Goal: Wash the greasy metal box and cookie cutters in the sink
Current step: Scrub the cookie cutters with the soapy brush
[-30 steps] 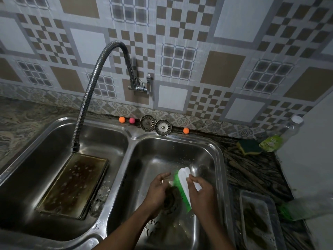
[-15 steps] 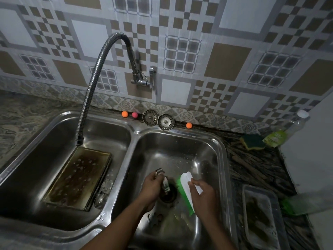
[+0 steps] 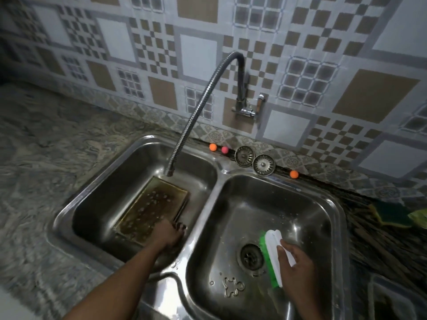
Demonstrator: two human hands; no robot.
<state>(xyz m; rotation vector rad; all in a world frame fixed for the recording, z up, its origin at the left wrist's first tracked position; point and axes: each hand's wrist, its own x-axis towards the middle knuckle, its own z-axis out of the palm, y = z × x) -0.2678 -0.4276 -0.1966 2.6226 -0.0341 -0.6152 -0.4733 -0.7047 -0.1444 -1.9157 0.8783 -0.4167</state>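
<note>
The greasy metal box (image 3: 150, 209) lies flat in the left sink basin (image 3: 97, 204), brown and spotted with droplets. My left hand (image 3: 169, 235) reaches down to the box's near right corner; its fingertips are bent there, and what they hold is hidden. My right hand (image 3: 298, 269) grips a white and green scrub brush (image 3: 271, 248) over the right basin (image 3: 312, 215), beside the drain (image 3: 251, 256). A figure-shaped cookie cutter (image 3: 233, 287) lies on the right basin floor, near a small ring (image 3: 211, 282).
The flexible tap hose (image 3: 203, 107) arches from the wall, its spout over the box's far end. Two sink strainers (image 3: 244, 156) and small coloured balls (image 3: 212, 147) line the back ledge. A green sponge (image 3: 390, 214) and a plastic tray (image 3: 392, 301) lie right of the sink.
My left hand left the right basin, where it held a cookie cutter by the brush, and moved into the left basin beside the box. The right hand keeps the brush. The view swung left.
</note>
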